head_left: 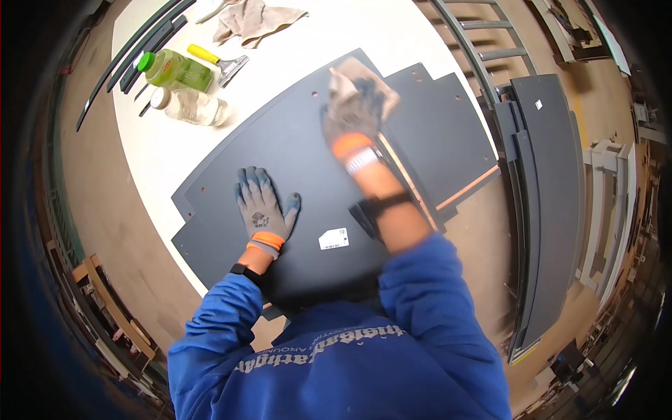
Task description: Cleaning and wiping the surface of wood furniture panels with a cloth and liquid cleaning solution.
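Observation:
A dark grey board [294, 147] with stepped corners and small holes lies on a white table [150, 161]. Flat on its left part rests my left hand [264, 206], in a grey-blue work glove with an orange cuff, fingers stretched out. My right hand [353, 115], gloved alike and smeared by motion, presses a beige cloth [386, 89] against the far right part of the surface. A second dark board [437, 112] lies along the right side, its edge strip [465, 187] wood-coloured. Near my left hand a white label [333, 239] sticks to the first board.
At the far left stand a green-capped bottle [183, 72] and a white-capped clear bottle [192, 106]. Beside them lie a yellow-handled scraper [220, 64], another cloth [253, 21] and curved black strips [133, 52]. To the right, more dark boards [549, 210] lean by a metal rack [483, 35].

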A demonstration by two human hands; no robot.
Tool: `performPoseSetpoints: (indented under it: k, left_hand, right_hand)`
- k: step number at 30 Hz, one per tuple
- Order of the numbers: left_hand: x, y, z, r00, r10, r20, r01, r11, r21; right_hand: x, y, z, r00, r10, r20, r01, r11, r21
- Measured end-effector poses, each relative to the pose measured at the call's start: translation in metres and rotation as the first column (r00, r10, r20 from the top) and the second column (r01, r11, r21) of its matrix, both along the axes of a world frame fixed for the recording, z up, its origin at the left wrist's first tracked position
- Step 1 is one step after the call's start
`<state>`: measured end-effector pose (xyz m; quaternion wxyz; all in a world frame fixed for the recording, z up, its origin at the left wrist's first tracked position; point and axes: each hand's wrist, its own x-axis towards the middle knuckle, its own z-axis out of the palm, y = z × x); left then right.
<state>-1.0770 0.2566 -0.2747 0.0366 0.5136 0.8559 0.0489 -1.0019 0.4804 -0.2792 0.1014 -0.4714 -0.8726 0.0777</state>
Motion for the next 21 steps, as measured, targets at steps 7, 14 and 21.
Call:
performPoseSetpoints:
  k: [7, 14, 21]
  left_hand:
    - [-0.008, -0.012, 0.002, 0.998, 0.063, 0.008, -0.062, 0.995, -0.077]
    - [-0.003, 0.002, 0.009, 0.998, 0.044, 0.043, -0.041, 0.997, -0.067]
    - [-0.006, -0.002, 0.013, 0.995, 0.048, 0.082, -0.043, 0.997, -0.062]
  right_hand:
    - [0.153, -0.085, 0.017, 0.998, 0.053, -0.042, -0.058, 0.992, -0.113]
    - [0.085, -0.030, -0.017, 0.948, -0.058, -0.313, -0.066, 0.925, -0.373]
    - [-0.033, 0.035, -0.004, 0.972, 0.207, -0.111, -0.202, 0.978, 0.055]
